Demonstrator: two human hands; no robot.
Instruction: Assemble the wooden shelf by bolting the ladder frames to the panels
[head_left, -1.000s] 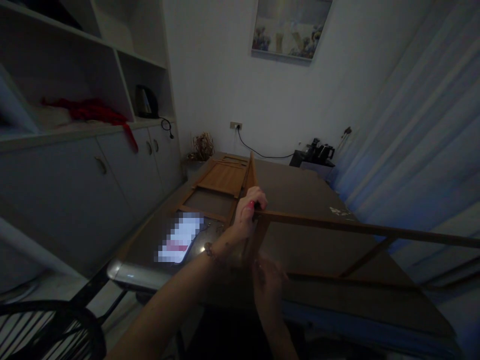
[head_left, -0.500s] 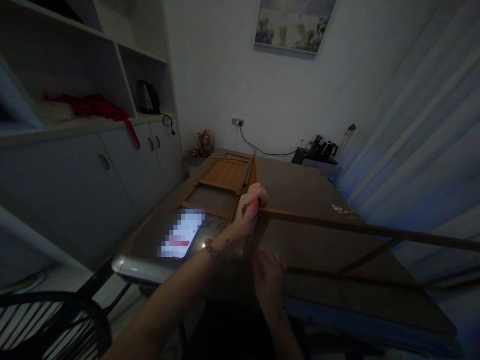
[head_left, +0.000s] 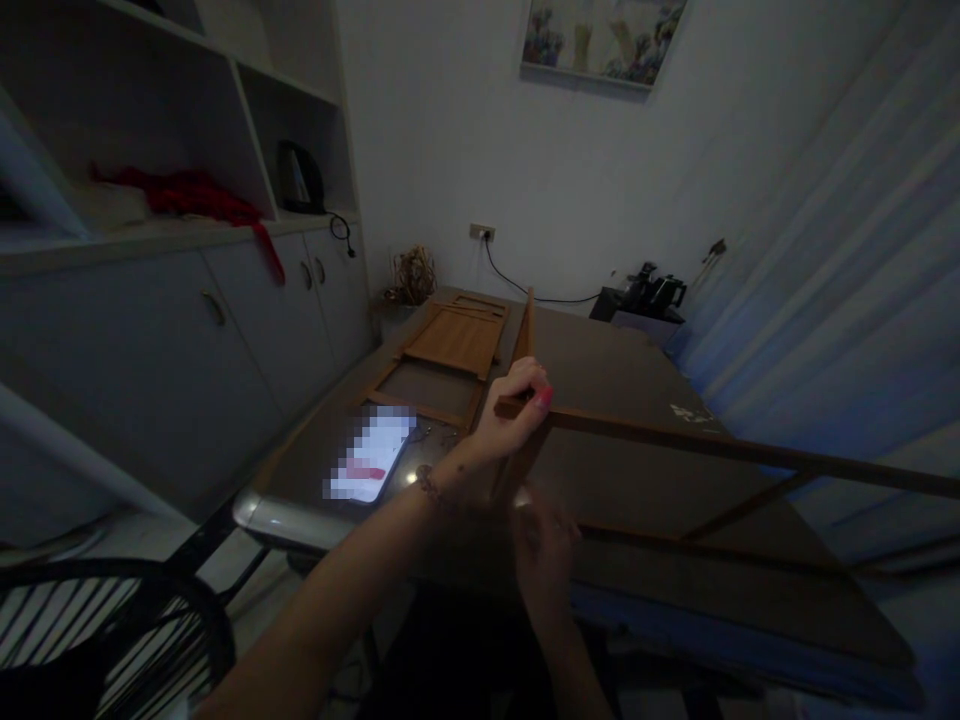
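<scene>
My left hand (head_left: 517,408) is closed around the near top corner of a brown wooden frame (head_left: 675,433), its thumb lying along the upper rail. The frame stands on edge on the table, with long rails running off to the right and a flat board (head_left: 525,330) rising behind my fingers. Lower down, my right hand (head_left: 546,545) is beside the frame's bottom corner. Motion blur smears its fingers, so I cannot see whether they hold anything.
A second wooden frame with a solid panel (head_left: 454,340) lies flat on the brown table (head_left: 600,360). Left of my wrist is a lit phone (head_left: 375,455), with small metal pieces (head_left: 431,432) close by. A black chair (head_left: 120,580) stands lower left; a kettle set (head_left: 649,290) is at the back right.
The view has shifted slightly. My left thumb has slid right along the upper rail, uncovering the wooden end at the corner. My right hand stays low by the frame, still blurred.
</scene>
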